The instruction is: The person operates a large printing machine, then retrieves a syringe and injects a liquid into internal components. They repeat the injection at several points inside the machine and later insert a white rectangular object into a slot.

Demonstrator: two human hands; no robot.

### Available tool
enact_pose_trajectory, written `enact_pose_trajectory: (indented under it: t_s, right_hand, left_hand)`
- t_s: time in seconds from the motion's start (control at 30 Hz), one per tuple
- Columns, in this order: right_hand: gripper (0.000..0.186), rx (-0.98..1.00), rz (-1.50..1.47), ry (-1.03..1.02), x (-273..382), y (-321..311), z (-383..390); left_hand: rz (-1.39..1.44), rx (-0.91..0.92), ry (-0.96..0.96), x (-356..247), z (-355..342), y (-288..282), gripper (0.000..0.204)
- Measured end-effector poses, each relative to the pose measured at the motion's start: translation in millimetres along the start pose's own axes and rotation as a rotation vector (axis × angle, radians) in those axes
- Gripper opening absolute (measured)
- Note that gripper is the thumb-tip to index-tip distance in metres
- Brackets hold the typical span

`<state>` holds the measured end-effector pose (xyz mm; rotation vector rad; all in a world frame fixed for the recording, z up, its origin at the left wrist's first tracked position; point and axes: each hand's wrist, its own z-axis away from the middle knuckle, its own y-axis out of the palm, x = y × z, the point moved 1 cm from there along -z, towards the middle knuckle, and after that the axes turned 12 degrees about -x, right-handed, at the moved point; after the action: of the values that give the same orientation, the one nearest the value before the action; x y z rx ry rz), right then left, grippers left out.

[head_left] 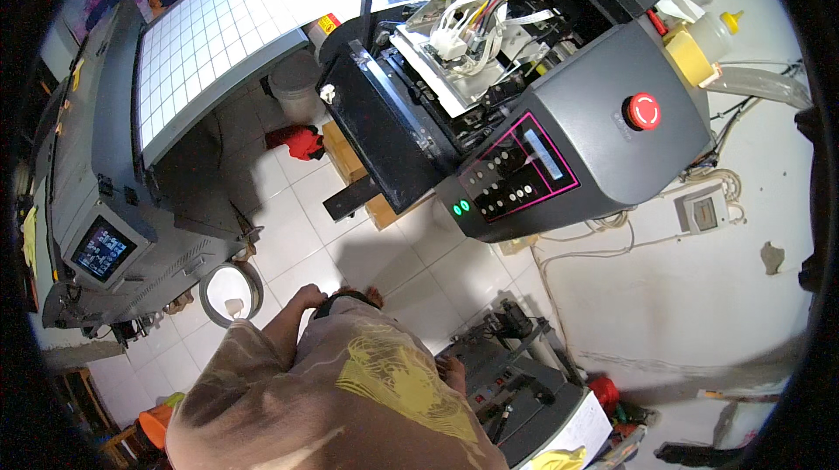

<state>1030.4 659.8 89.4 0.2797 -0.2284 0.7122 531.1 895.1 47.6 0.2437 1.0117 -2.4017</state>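
Note:
My left hand (308, 297) hangs low beside my body, just in front of the shirt hem. It looks loosely curled, but it is too small to make out the fingers or anything in them. My right hand (453, 374) shows only in part at my right side, close to a dark grey machine (524, 417); its fingers are mostly hidden. Ahead stands a large printer with a grey control housing (612, 120), a lit button panel (516, 173) and a red emergency stop knob (643, 111). Its top is uncovered, baring white ribbon cables (472, 33).
A second machine with a small screen (103, 248) stands at the left, near a gridded white bed (201, 59). On the tiled floor are a round bin (204, 295), a grey bucket (295, 90) and a red cloth (301, 142). Cables (603, 247) run along the white wall.

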Motion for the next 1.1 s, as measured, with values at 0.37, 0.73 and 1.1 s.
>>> enact_pose_trajectory:
  t_s: [0.37,0.73,1.1]
  right_hand:
    - [0.047,-0.317,0.904,-0.19,-10.2,37.3,52.7]
    - [0.04,-0.33,0.435,-0.155,-10.1,32.3,42.7]
    - [0.041,-0.333,0.529,-0.134,-2.5,17.5,17.9]
  left_hand:
    - [0.17,-0.147,0.029,-61.8,-28.6,-29.2,0.05]
    - [-0.044,-0.052,0.149,-98.5,10.9,-33.4,0.06]
    - [-0.046,-0.051,0.125,-78.0,14.1,-35.2,0.049]
